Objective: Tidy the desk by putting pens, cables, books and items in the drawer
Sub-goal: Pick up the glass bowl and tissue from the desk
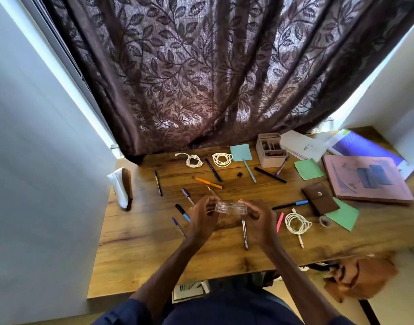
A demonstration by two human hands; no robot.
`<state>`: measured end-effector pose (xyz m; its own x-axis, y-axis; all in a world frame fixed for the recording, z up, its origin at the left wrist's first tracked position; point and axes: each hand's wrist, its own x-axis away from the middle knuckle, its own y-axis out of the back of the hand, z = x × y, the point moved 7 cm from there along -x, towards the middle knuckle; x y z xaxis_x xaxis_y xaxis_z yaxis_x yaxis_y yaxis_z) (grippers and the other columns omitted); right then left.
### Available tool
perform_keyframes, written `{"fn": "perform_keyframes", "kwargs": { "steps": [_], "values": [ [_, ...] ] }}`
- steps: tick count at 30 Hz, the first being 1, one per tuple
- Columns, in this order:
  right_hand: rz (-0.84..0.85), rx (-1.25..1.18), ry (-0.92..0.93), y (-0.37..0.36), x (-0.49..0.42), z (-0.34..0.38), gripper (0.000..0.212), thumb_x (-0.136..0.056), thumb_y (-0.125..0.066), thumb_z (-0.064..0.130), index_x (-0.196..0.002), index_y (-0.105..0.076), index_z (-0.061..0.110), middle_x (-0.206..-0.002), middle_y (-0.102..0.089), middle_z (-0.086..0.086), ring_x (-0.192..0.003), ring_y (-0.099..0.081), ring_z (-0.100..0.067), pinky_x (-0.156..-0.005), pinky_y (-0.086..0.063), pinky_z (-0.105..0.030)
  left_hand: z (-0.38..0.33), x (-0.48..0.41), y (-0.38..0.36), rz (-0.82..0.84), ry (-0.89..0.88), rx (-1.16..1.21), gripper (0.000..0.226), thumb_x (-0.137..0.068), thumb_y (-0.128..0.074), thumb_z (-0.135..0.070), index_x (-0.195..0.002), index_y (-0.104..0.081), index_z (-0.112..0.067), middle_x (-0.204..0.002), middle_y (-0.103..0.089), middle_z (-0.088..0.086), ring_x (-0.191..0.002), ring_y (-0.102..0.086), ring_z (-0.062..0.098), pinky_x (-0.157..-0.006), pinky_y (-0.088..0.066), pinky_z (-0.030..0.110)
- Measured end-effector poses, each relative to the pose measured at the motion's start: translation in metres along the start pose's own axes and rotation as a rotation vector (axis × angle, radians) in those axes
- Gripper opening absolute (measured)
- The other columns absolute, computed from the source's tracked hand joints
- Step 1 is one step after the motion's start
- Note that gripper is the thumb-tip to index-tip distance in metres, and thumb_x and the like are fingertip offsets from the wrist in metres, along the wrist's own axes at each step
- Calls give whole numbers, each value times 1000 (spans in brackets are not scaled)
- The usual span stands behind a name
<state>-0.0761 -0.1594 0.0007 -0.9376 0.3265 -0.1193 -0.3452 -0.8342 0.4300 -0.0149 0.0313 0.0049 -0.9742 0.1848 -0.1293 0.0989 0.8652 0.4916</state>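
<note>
Above the middle of the wooden desk [140, 242], my left hand [202, 218] and my right hand [260, 222] hold a clear plastic case [228, 207] by its two ends, fingers curled round it. Several pens lie scattered on the desk, among them an orange one [207, 182], a black marker [213, 170] and a dark pen [245, 233] under my right hand. Two coiled white cords [193, 159] [222, 159] lie at the back. A white cable [297, 223] is coiled to the right. A pink book [367, 178] sits far right.
A beige organiser box [270, 150] stands at the back. Green and blue paper sheets [308, 169], a brown wallet [319, 201], a tape roll [325, 222] and stacked papers [304, 144] crowd the right side. A curtain hangs behind the desk. A brush on a white cloth [123, 187] lies at the left edge.
</note>
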Motion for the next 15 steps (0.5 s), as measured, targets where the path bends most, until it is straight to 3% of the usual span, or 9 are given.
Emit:
{"fn": "perform_keyframes", "kwargs": {
  "steps": [2, 10, 15],
  "values": [
    [-8, -10, 0, 3, 1, -1, 43, -78, -80, 3, -119, -71, 14, -112, -74, 5, -100, -69, 3, -81, -61, -26, 0, 0, -2, -1, -27, -15, 23, -83, -77, -7, -105, -70, -7, -96, -70, -15, -89, -65, -15, -70, -50, 4],
    [6, -83, -13, 1, -5, -7, 49, -78, -78, -5, -117, -71, 24, -119, -72, 6, -107, -70, -6, -81, -62, -33, 1, 2, -5, -18, -108, 50, 27, -81, -78, -1, -105, -65, -1, -102, -72, -3, -96, -69, -4, -75, -54, 10],
    [21, -67, -26, -2, -11, -9, 39, -80, -80, 8, -115, -72, 22, -109, -75, 9, -98, -72, -4, -72, -61, -25, 3, -6, -4, -1, -113, 36, 21, -84, -77, -7, -101, -64, -3, -98, -72, -6, -90, -70, -2, -74, -57, 15]
  ]
}}
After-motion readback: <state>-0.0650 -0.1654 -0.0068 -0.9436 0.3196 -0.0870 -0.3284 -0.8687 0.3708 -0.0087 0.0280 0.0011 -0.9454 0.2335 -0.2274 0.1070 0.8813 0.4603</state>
